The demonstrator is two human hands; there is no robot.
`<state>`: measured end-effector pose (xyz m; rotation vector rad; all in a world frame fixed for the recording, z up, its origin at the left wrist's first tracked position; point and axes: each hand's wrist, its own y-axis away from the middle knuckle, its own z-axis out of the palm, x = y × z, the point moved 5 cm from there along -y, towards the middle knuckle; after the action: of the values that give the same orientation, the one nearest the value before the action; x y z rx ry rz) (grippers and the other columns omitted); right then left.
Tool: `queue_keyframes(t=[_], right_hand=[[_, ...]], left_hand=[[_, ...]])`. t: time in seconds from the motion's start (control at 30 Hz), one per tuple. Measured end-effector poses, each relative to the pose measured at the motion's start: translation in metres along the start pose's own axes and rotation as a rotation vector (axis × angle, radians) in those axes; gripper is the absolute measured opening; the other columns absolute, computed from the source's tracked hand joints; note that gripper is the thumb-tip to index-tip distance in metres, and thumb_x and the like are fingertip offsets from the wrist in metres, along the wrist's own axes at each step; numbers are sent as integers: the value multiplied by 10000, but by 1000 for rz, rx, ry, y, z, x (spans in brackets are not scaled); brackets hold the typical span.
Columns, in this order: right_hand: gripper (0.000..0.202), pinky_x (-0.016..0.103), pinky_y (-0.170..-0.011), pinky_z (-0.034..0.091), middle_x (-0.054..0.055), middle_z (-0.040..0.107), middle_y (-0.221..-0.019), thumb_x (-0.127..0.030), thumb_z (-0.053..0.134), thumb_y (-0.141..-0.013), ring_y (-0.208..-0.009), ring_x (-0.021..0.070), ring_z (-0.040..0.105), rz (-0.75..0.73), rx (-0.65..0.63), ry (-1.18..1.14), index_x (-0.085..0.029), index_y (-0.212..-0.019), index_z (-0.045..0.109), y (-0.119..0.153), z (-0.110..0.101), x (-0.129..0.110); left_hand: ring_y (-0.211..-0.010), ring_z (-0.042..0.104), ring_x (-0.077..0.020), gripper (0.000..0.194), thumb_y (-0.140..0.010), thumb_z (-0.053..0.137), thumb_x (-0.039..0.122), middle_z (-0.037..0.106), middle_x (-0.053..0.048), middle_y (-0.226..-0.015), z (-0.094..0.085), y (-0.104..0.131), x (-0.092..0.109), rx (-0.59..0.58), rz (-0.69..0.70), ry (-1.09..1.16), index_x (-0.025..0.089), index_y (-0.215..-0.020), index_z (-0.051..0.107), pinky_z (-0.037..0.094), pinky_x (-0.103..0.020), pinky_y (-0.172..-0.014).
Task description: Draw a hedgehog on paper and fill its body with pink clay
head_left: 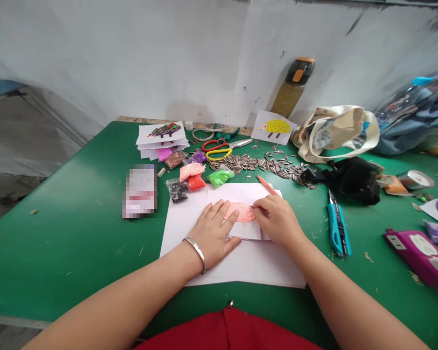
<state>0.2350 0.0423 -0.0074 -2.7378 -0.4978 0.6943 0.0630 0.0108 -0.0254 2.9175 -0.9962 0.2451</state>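
Note:
My left hand (216,233), a silver bangle on its wrist, lies flat with fingers spread on a small white drawing sheet (251,232). That sheet rests on larger white paper (182,228). Between my hands an oval coloured pink-orange (243,212) shows on it, partly covered by my left fingers. My right hand (277,218) is closed in a writing grip on a thin drawing tool, whose dark tip (252,207) meets the oval's right end. Most of that tool is hidden in my fingers. An orange coloured pencil (265,184) lies just beyond my right hand.
Bags of coloured clay (191,171), scissors (219,151) and scattered sunflower seeds (243,163) lie ahead. A yellow hedgehog picture (277,126) leans near a bottle (292,90). On the right are a blue utility knife (337,228), a black bag (357,180) and a magenta case (419,257).

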Motion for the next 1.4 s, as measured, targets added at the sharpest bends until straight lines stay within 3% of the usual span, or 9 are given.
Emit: queue_keyframes(t=[0.13,0.37,0.9,1.13,1.4], right_hand=[[201,357,-783,470,52,590,-646,-126,503,-833,-970,271,629,-37,5,34,-191,-725,660,1,-1,-4],[164,338,-734,448,44,612,-664,-130,530,-809,-736,217,620,12,-24,64,-183,-733,665,2,-1,-3],[170,315,-650,349,43,680,-721,-138,539,-785,-779,216,624,129,-40,67,-214,-733,682,5,-4,3],[160,324,-682,392,43,668,-711,-130,546,-780,-808,224,627,116,-17,44,-213,-711,664,5,-8,2],[200,360,-755,468,44,628,-681,-123,516,-823,-797,223,640,-11,-4,12,-208,-702,652,3,0,-5]], left_hand=[[-1421,242,-343,625,-938,381,555,339,-172,-1517,0,0,0,-5,0,6,173,-1431,406,194,-511,-1148],[-1418,252,-332,623,-939,377,558,344,-165,-1516,0,0,0,5,8,-5,176,-1431,406,199,-502,-1147],[-1416,261,-321,613,-950,352,546,356,-159,-1512,1,0,-2,38,13,-21,180,-1439,398,196,-487,-1150],[-1410,271,-321,605,-947,372,533,362,-153,-1509,1,0,-1,44,16,-33,185,-1442,391,200,-487,-1145],[-1410,270,-323,614,-947,359,546,367,-161,-1504,2,0,-1,50,18,-32,175,-1434,403,200,-487,-1144]])
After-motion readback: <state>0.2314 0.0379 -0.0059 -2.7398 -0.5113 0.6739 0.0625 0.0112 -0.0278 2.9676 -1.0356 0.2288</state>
